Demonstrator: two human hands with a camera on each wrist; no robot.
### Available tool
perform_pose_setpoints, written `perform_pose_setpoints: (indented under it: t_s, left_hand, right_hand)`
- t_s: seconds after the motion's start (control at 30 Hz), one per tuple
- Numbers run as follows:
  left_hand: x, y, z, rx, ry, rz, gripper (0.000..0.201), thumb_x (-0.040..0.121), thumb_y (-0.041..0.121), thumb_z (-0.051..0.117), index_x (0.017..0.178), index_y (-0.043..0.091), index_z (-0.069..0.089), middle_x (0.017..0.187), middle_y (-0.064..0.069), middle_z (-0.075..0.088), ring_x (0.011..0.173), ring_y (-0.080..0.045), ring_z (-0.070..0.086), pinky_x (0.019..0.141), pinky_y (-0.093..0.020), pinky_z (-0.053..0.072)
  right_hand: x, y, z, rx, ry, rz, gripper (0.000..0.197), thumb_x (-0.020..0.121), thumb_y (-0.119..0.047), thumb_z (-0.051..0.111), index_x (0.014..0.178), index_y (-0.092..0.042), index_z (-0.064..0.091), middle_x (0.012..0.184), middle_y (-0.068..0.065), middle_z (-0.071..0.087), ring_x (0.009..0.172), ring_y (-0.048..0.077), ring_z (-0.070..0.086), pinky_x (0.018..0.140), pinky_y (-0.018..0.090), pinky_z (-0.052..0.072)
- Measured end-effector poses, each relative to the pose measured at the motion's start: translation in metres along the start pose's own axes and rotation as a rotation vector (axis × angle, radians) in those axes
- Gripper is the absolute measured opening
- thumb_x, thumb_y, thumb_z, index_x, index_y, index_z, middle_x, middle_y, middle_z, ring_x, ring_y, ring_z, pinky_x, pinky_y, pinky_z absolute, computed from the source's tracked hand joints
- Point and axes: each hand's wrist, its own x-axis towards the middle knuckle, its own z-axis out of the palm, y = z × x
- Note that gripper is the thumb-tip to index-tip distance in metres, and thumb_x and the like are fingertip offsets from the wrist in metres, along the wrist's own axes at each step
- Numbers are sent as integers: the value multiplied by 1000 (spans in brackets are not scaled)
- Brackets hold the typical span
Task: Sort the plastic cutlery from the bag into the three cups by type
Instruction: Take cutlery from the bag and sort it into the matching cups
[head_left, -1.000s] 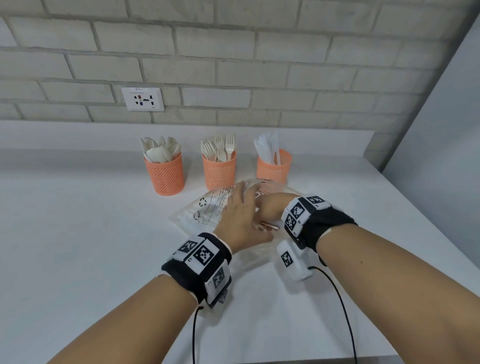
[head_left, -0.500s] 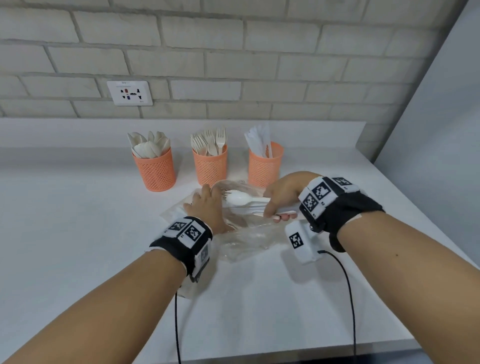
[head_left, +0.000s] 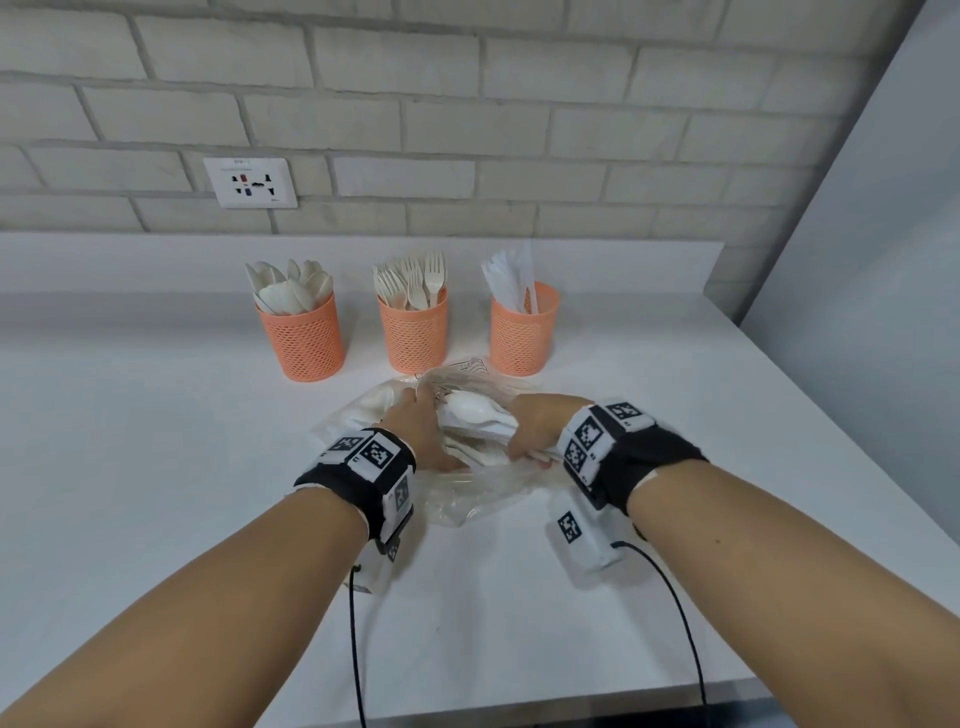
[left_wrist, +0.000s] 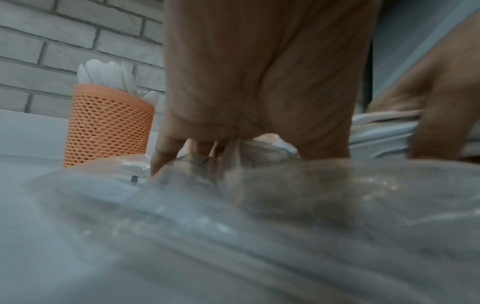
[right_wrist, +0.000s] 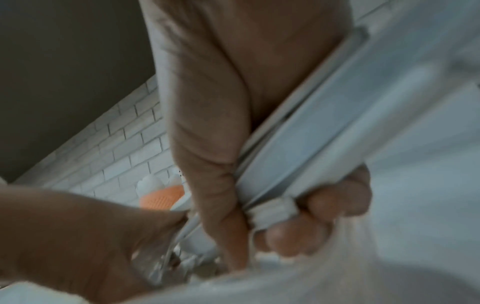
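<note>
Three orange mesh cups stand in a row at the back: the spoon cup (head_left: 301, 340), the fork cup (head_left: 413, 335) and the knife cup (head_left: 524, 338). In front of them lies a clear plastic bag (head_left: 467, 501). My right hand (head_left: 535, 426) grips a bundle of white cutlery (head_left: 475, 415) over the bag, spoon bowls pointing left. In the right wrist view its thumb and fingers wrap the cutlery bundle (right_wrist: 337, 123). My left hand (head_left: 421, 431) lies on the bag's left side, its fingers (left_wrist: 182, 148) bent down into bunched plastic. The spoon cup (left_wrist: 109, 127) stands beyond it.
The white counter (head_left: 156, 467) ends at a brick wall with a socket plate (head_left: 250, 183) behind the cups. A grey wall (head_left: 883, 260) borders the right side. Black cables (head_left: 675, 623) trail from both wrist bands toward the front edge.
One second ago my right hand was reaching into the bag beneath my left. It has since drawn out a bundle of cutlery, and my left hand moved to the bag's left side.
</note>
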Motion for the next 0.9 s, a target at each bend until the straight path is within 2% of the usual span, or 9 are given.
perform_pose_setpoints:
  t_s: [0.1,0.27,0.4,0.53,0.63,0.7,0.77,0.83,0.9]
  left_hand:
    - [2,-3,-3,-8,11,-39,118,61,50,81,145,7,10,137,-16,34,127,-34,41,104,-45,39]
    - [2,-6,-1,95,19,-70,107,71,55,70,146,8,11,143,-13,29,133,-32,33,106,-48,34]
    - [2,-6,-3,140,-37,-29,96,76,62,60,147,18,14,143,-16,25,133,-35,31,106,-50,32]
    - [-2,-3,-19,27,-99,6,67,82,63,51,140,32,38,144,-15,24,135,-37,28,110,-49,28]
    - [-13,5,-37,-221,166,125,26,92,31,52,113,26,66,150,-12,23,138,-33,23,113,-45,22]
    - [-18,10,-48,-521,333,209,23,91,16,47,97,15,70,141,-11,37,133,-27,32,109,-36,26]
    - [-23,17,-59,-805,275,268,33,87,36,45,99,14,67,129,-7,52,121,-21,47,102,-33,34]
    - [-26,23,-64,-1004,83,281,58,82,59,51,111,9,60,117,-5,62,107,-17,59,95,-34,43]
    - [-28,27,-65,-1226,-11,230,63,80,54,61,114,2,50,104,-9,64,88,-17,66,86,-34,52]
  right_hand:
    - [-8,10,-16,-15,-42,1,26,83,-22,63,105,-7,59,68,0,59,53,13,54,51,22,44]
    - [-23,27,-37,-26,-88,-13,26,83,-26,64,102,-9,61,63,-3,61,50,13,55,54,22,46]
    - [-31,43,-47,240,-155,-144,15,86,-21,63,91,-9,55,47,-7,58,45,12,51,64,29,44]
    - [-28,45,-43,585,-162,-302,20,88,-10,60,101,3,53,57,5,53,44,13,48,57,30,40]
    - [-20,41,-37,791,-82,-332,24,87,-10,60,107,2,52,67,8,51,49,14,49,54,29,42]
    - [-13,34,-35,889,-13,-346,25,89,-10,59,110,2,52,68,7,52,52,15,50,53,26,44]
    - [-7,23,-32,973,38,-353,33,90,-11,58,117,5,50,68,7,53,53,14,52,51,24,47]
    - [-2,10,-30,1029,64,-369,35,90,-13,59,121,2,51,67,5,55,55,14,53,51,24,47]
    - [0,-4,-27,1089,71,-405,33,89,-13,60,119,-3,55,65,3,55,54,14,53,51,25,48]
